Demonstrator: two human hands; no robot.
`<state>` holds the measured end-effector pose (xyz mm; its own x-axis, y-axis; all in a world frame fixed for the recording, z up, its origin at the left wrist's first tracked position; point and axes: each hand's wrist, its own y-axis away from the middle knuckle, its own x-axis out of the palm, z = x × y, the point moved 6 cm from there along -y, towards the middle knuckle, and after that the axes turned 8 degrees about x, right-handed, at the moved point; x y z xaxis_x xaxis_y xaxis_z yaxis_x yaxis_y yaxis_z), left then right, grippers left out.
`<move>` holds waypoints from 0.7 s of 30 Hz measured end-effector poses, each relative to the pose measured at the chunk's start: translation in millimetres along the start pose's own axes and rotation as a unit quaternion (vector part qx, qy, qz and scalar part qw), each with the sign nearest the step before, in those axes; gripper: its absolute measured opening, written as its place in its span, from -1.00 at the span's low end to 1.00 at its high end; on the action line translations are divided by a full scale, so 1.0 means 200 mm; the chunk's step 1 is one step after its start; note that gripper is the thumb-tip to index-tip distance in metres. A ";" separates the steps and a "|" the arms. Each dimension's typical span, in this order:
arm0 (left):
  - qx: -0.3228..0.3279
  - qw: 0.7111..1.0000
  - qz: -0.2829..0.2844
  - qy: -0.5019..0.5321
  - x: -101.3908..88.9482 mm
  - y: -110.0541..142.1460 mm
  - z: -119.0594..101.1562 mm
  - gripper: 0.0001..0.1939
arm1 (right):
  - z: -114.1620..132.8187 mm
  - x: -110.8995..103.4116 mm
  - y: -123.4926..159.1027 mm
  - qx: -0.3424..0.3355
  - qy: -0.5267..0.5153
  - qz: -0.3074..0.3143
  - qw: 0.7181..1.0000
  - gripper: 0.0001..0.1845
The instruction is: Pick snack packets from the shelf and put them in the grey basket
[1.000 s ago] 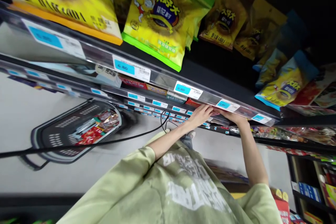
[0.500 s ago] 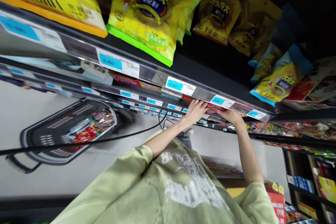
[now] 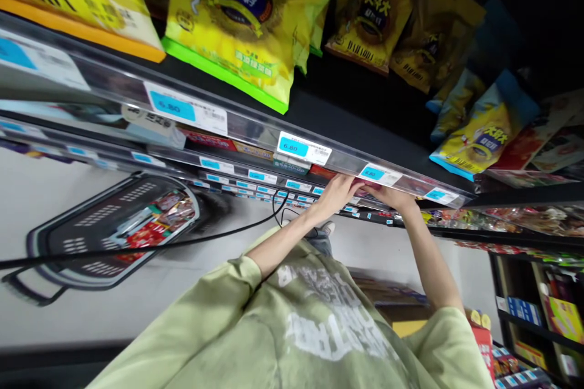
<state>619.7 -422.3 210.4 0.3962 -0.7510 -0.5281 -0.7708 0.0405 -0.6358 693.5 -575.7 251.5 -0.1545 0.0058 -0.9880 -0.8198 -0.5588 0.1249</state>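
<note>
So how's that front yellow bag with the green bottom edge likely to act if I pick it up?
The green-edged bag will probably flex and crinkle, since its thin film looks creased. It looks puffed out, so it may be light for its size. It stands right at the front of the shelf, so a careless nudge could tip it forward.

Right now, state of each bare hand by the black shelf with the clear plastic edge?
Left hand: fingers up at the clear plastic edge; grip can't be told.
Right hand: close beside it, fingertips obscured; grip can't be told.
</note>
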 end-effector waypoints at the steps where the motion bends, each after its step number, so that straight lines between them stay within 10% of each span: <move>1: 0.015 1.000 0.006 0.017 0.01 0.00 -0.01 -0.77 | 0.01 0.03 0.00 0.000 0.002 0.003 1.000 -0.47; 11: 0.057 0.993 0.102 0.010 0.03 0.00 -0.05 -0.58 | 0.06 0.01 0.09 0.015 -0.108 -0.004 0.994 -0.39; 21: -0.018 0.998 0.027 0.051 0.07 -0.03 -0.06 -0.70 | 0.07 0.05 0.04 0.004 -0.162 -0.045 0.986 -0.39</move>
<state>623.7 -441.3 213.5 0.3020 -0.8121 -0.4992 -0.8076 0.0603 -0.5866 677.7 -568.5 244.1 -0.2490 0.3204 -0.9140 -0.8421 -0.5377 0.0410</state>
